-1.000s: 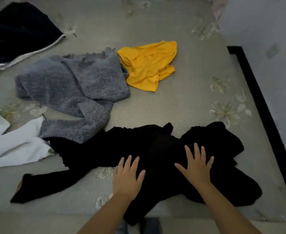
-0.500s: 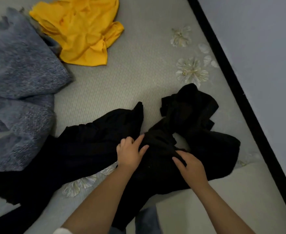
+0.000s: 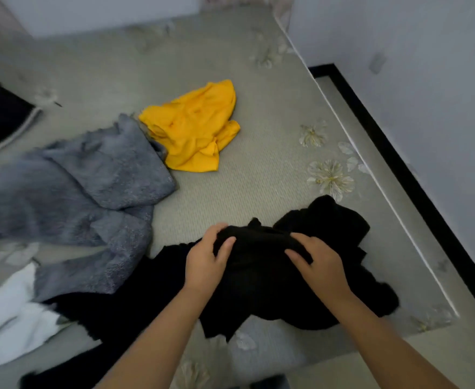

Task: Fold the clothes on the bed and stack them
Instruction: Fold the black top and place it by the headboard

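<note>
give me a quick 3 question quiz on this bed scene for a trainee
1. True or false: both hands grip the black garment.
2. Which item lies nearest the yellow garment? A) white cloth B) grey sweater C) black garment
3. Fill in: the left hand and right hand hold the cloth on the ____.

Key:
1. True.
2. B, the grey sweater touches its left edge; the white cloth lies far off.
3. Bed.
</note>
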Tool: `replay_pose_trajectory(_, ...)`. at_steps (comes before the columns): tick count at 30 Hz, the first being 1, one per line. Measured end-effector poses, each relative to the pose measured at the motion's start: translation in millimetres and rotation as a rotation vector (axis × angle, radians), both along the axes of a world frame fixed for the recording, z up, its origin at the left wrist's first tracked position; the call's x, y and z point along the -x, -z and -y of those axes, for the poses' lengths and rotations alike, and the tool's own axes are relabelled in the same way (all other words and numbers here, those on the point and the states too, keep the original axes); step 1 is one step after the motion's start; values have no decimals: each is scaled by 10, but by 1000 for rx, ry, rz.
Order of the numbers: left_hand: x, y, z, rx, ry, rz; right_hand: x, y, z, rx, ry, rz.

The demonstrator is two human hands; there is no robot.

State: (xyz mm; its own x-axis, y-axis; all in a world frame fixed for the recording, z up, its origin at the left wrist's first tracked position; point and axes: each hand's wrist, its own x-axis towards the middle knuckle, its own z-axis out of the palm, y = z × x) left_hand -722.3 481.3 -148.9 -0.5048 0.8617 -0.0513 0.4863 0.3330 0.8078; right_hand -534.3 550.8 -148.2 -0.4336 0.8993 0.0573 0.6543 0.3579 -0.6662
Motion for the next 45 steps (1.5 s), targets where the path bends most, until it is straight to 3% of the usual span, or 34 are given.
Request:
replay_pose_trajectory(5, 733, -1197, 59, -166, -170, -357, 933, -871, -328, -191, -125, -185)
replay_pose_trajectory(11, 1376, -2747, 622, -466, -520, -689, 2078, -2426, -182, -536, -380, -507)
replay_pose_trajectory(15, 1462, -3032, 836, -492, -564, -797, 2196, -2812, -24, -647, -409, -582)
replay_pose_trajectory(18, 1322, -2622, 734, -373, -431, -732, 1794, -2319, -46, -678, -416, -455)
replay_pose_trajectory(20, 1143, -2098, 617, -176, -291, -668, 1410, -1731, -31, -640, -404, -318)
replay_pose_trajectory(27, 83, -82, 700, 456, 101, -343, 5, 82, 386, -296, -412, 177)
replay_pose_trajectory(30, -329, 483, 1027, 684, 290, -203, -434, 508, 593, 51, -547, 637)
replay_pose_trajectory(32, -504, 687, 1248, 778, 372, -114, -685, 741, 664, 232, -574, 827)
replay_pose_trajectory(35, -462, 798, 1408, 715, 247, -50, -640, 809, 629, 296, -593, 837)
replay_pose_trajectory(40, -100, 795, 1311, 453, -135, -106, 195, 789, 421, 111, -417, 325)
replay_pose_trajectory(42, 36, 846, 1239, 422, -250, -103, 654, 821, 362, 137, -441, 287)
replay_pose_trajectory(45, 146, 970, 1175, 405, -392, -15, 1244, 995, 321, 159, -523, 378)
